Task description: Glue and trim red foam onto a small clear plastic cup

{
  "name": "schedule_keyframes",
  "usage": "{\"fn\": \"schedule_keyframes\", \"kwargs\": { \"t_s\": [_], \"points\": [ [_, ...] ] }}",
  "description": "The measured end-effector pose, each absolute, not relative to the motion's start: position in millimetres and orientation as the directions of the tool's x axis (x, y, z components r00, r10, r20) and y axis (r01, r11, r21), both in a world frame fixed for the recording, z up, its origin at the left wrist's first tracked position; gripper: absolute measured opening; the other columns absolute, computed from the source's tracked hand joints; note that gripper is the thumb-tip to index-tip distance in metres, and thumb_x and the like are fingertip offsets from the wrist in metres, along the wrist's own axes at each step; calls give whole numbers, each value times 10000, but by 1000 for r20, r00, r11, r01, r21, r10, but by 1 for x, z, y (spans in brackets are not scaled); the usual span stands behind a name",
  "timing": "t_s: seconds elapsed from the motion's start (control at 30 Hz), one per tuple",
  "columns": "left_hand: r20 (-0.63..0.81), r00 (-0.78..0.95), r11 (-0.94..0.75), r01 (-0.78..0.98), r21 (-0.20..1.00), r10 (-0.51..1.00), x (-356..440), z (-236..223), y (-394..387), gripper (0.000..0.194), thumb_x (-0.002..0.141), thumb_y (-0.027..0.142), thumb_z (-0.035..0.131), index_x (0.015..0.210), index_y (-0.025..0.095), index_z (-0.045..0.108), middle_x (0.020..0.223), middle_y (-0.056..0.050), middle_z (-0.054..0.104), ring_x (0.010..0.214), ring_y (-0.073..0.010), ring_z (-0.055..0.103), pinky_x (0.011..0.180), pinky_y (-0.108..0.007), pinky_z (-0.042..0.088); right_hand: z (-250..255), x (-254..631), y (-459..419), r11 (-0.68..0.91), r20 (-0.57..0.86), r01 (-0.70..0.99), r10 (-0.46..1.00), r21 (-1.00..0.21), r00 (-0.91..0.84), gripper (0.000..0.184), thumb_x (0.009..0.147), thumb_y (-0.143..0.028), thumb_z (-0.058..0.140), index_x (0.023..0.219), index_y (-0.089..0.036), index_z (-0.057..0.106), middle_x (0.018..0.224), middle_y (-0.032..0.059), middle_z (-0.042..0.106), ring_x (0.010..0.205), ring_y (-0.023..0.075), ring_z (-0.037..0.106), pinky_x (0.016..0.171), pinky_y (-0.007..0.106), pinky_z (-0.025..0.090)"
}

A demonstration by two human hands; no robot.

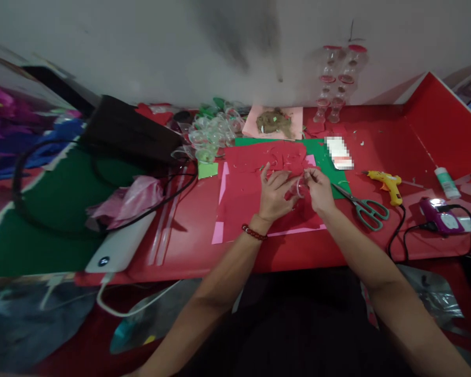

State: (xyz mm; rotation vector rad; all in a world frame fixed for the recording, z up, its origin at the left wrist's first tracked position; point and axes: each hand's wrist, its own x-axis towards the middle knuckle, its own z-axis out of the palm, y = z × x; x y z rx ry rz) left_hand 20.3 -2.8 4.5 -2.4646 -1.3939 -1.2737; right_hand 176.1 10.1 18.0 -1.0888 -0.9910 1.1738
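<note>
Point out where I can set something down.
Red tabletop lies bare between the clear plastic rods and stacked red paper sheets; another patch between the yellow glue gun and raised red board. It's crowded around the clear plastic cups.

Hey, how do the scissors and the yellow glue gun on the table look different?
The scissors have grey-green handles, while the glue gun has a yellow body. The glue gun trails a black cord; the scissors have none. The scissors' blades overlap the green sheet, whereas the glue gun lies on the red tabletop. Neither is held.
</note>
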Motion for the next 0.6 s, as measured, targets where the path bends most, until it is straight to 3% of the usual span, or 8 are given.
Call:
{"fn": "schedule_keyframes", "kwargs": {
  "t_s": [0.13, 0.27, 0.47, 0.6],
  "points": [
    [699, 174, -557, 745, 367, 694, 21, 3, 2, 319, 887, 491, 718, 1126, 291, 783, 1121, -42, 756, 1135, -260, 693, 1295, -607, 300, 15, 176, 12, 62, 15, -272, 985, -960, 172, 361, 856, -542, 750, 801, -241, 558, 732, -28, 628, 680, 131, 558, 700, 273, 497],
    [712, 28, -502, 729, 465, 701, 8, 0, 9, 484, 841, 599, 757, 1168, 241, 743, 1120, -71, 739, 1155, -288, 673, 1268, -587, 343, 17, 178, 14, 79, 8, -316, 975, -946, 221, 269, 895, -466, 698, 850, -254, 540, 806, -5, 694, 707, 140, 629, 708, 290, 536],
    [671, -44, -453, 706, 545, 740, -3, -2, 14, 576, 799, 615, 803, 1205, 222, 694, 1178, -109, 733, 1261, -320, 623, 1235, -563, 393, 21, 188, 19, 215, 205, -26, 957, -976, 207, 168, 746, -312, 805, 830, -221, 690, 840, 21, 747, 795, 174, 676, 776, 322, 559],
    [686, 48, -511, 705, 491, 726, 3, 0, 11, 544, 799, 594, 814, 1188, 237, 684, 1150, -91, 738, 1234, -307, 636, 1251, -565, 375, 22, 192, 21, 212, 221, 80, 969, -974, 113, 238, 900, -439, 675, 926, -217, 758, 756, 20, 741, 722, 182, 680, 756, 342, 557]
  ]
}}
